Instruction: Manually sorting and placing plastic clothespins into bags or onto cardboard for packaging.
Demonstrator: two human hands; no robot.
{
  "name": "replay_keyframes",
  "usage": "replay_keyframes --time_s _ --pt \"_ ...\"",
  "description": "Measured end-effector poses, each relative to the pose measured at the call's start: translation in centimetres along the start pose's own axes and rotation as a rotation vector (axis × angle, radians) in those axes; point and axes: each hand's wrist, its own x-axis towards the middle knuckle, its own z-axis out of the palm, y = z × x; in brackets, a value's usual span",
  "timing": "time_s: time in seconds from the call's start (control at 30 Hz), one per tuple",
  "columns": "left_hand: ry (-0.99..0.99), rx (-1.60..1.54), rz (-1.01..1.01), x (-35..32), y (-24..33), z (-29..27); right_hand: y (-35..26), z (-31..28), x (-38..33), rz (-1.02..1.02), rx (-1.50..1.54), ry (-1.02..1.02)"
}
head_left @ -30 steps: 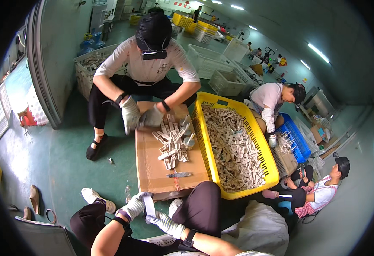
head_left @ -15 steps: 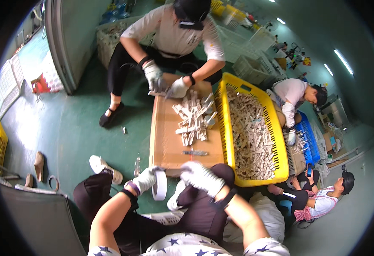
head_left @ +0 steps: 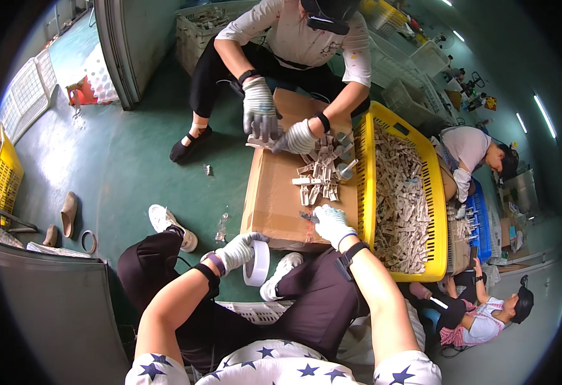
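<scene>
Head view: my left grip (head_left: 234, 253) pinches a white roll (head_left: 260, 264) at its upper rim, beside the near edge of the cardboard box (head_left: 271, 218). My right grip (head_left: 333, 224) meets a dark, flat tool (head_left: 307, 217) on that box; whether it's pinching or merely touching, I cannot tell. Best to hold the roll steady and lift the tool clear of the pale pieces (head_left: 322, 172).

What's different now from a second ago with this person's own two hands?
The right hand has left the white roll and moved forward to the dark, slim tool on the cardboard box; whether it grips it is unclear. The left hand still holds the roll. The yellow basket of pale parts still stands beside the box.
</scene>
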Motion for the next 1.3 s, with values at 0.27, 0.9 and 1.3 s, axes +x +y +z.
replay_keyframes --time_s 0.27,0.9,1.3 --pt "0.006 -0.001 -0.028 -0.4 1.4 0.2 -1.4 0.8 0.0 0.082 0.088 -0.005" --pt "0.031 -0.032 0.002 -1.3 2.7 0.4 -12.5 -0.8 0.0 -0.336 -0.142 -0.081" --pt "-0.005 -0.082 0.006 -1.2 2.4 -0.2 -11.2 0.7 -0.7 -0.361 -0.164 0.007"
